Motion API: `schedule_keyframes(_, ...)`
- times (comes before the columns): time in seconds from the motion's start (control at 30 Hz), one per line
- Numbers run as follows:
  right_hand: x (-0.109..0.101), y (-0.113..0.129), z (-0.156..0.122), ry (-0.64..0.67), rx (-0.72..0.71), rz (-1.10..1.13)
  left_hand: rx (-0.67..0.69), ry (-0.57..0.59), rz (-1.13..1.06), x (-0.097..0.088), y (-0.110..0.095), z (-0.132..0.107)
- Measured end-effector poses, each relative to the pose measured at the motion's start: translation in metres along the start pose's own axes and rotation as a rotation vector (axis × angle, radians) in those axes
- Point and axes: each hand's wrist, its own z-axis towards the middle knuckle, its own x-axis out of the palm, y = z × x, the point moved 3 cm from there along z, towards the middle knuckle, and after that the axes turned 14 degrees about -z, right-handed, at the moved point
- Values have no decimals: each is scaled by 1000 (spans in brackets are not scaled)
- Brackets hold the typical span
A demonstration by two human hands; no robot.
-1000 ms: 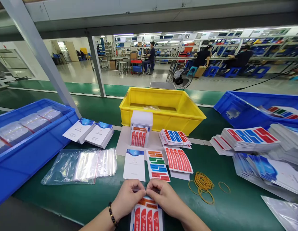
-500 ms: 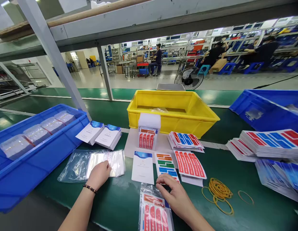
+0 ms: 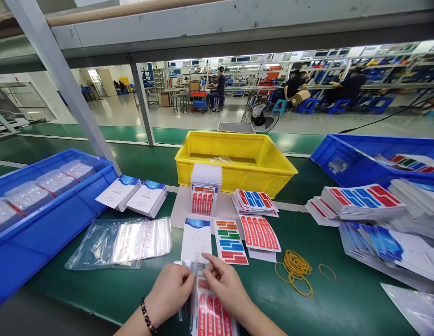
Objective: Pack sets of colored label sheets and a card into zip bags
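Note:
A clear plastic bag (image 3: 213,310) with red-and-white label sheets inside lies in front of me. My right hand (image 3: 228,285) pinches its upper edge between thumb and fingers. My left hand (image 3: 171,290), curled closed beside it, grips a thin empty clear bag (image 3: 182,311), partly hidden under the fingers. Just beyond my hands are a white booklet (image 3: 196,237) with a blue top and a multicoloured label sheet (image 3: 231,242). Red label sheets (image 3: 259,232) lie to the right. The stack of empty clear bags (image 3: 142,240) rests at left on a larger plastic bag.
A yellow bin (image 3: 238,175) stands behind an upright card stack (image 3: 206,191). Blue bins flank the bench, the left one (image 3: 63,205) holding wrapped bundles. Booklet stacks (image 3: 147,198), striped label stacks (image 3: 364,200) and yellow rubber bands (image 3: 297,266) lie around. Several people sit in the background.
My left hand has left the stack of empty bags and come to the filled bag with an empty bag. My right hand now pinches the filled bag's top. The view has turned slightly right.

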Motion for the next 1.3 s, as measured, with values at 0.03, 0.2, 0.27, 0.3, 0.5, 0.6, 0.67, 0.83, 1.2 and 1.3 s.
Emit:
schedule_keyframes(0.03,-3,3,-1,-68,-86,-131,-12,-2,-22,3,-1,1)
schedule_keyframes(0.2,-12,21,-11,-306,-492,-549,42,-14,-347,12,-9,3)
schedule_keyframes(0.27,-11,26,-14,-329,-558,-619,47,-36,-465,16,-11,5)
schedule_keyframes(0.3,-10,28,-16,-327,-573,-636,39,-51,-502,18,-10,6)
schedule_keyframes(0.5,-15,32,-16,-144,-412,-432,-6,-116,-665,22,-5,11)
schedule_keyframes(0.6,-19,27,-12,-74,-277,-344,-5,-96,-680,23,-6,10)
schedule_keyframes(0.67,-19,22,-10,-55,-242,-349,14,-67,-640,24,-7,9)
schedule_keyframes(0.83,-14,18,-11,-211,-336,-590,78,-68,-381,31,-6,8)
schedule_keyframes(1.2,-14,25,-13,-366,-377,-731,25,-12,-434,28,-10,16)
schedule_keyframes(1.3,-18,22,-9,-219,-359,-570,27,9,-509,27,-9,14)
